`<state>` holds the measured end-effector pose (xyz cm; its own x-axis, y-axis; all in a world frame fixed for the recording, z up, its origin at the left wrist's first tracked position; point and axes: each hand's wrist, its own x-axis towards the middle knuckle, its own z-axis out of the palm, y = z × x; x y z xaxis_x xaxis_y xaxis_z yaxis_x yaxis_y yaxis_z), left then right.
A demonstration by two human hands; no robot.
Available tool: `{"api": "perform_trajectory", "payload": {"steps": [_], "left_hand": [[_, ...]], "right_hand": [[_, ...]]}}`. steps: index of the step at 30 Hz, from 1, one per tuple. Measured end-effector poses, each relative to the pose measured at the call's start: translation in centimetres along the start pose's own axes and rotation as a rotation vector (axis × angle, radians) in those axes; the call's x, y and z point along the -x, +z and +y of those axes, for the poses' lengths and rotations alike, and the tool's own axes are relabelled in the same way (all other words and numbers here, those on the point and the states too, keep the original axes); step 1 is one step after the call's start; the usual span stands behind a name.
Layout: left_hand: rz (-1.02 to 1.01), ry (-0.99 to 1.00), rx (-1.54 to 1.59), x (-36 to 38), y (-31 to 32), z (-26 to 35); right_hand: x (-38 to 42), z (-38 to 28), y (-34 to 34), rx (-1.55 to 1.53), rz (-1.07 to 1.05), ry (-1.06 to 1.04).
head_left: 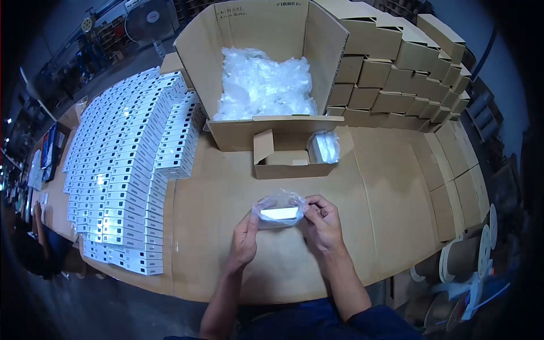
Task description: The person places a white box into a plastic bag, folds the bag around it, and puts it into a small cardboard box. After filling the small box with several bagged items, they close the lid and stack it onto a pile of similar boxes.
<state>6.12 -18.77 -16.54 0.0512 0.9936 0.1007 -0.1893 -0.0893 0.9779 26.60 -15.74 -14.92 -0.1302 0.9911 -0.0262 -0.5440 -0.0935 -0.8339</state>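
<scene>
Gripping a clear plastic bag (275, 223) by both ends, the left hand (245, 242) and the right hand (324, 228) are holding it over the table (204, 226), on the near side of a small open carton (294, 171) and apart from it. Inside the bag a white box (280, 213) is lying. The left thumb and fingers are clasping the bag's left end, their tips underneath hiding from view; the right thumb and fingers are pinching the film at the other end. The box is looking light and stiff, perhaps prone to denting at its corners; the film is seeming thin, soft and slippery, so the short ends are probably offering the surest hold. The box's long axis is running crosswise, roughly parallel to the small open carton's near wall, and the bag's mouth is apparently gaping upward. At that carton's right end, a wrapped bundle (324, 148) is sitting inside. Behind the carton, a large cardboard box (232, 136) is holding heaped plastic bags (263, 85); to its left, white cartons (124, 187) are standing stacked, and brown boxes (374, 79) are rising beyond its right.
</scene>
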Motion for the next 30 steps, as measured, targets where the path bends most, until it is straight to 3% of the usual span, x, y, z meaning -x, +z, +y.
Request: {"api": "perform_trajectory", "payload": {"steps": [5,8,11,14,19,22,23,26,30], "left_hand": [[0.066,-0.145,0.490,-0.2,0.9,-0.4],[0.026,-0.134,0.559,0.0,0.8,-0.9],[0.021,-0.074,0.227,0.3,0.8,-1.8],[0.013,-0.234,0.208,0.2,1.1,0.4],[-0.068,-0.199,0.252,-0.3,0.7,0.9],[-0.022,-0.211,0.258,-0.4,0.8,0.8],[-0.006,-0.224,0.262,-0.3,0.8,0.7],[0.066,-0.260,0.227,-0.5,1.2,0.8],[0.162,-0.274,0.232,-0.6,0.9,0.0]], "right_hand": [[0.3,-0.8,2.3,-0.216,0.015,0.091],[1.0,0.5,2.4,0.066,-0.044,0.004],[1.0,1.0,2.0,0.166,-0.016,0.021],[0.9,0.6,2.0,0.257,-0.071,-0.017],[0.3,-0.2,0.7,0.399,-0.255,-0.108],[0.5,-1.5,1.6,0.432,-0.162,0.054],[0.3,-0.4,0.9,0.464,-0.178,-0.063],[0.5,0.0,0.7,0.542,-0.001,0.089],[0.5,0.4,2.0,0.199,0.094,-0.088]]}}
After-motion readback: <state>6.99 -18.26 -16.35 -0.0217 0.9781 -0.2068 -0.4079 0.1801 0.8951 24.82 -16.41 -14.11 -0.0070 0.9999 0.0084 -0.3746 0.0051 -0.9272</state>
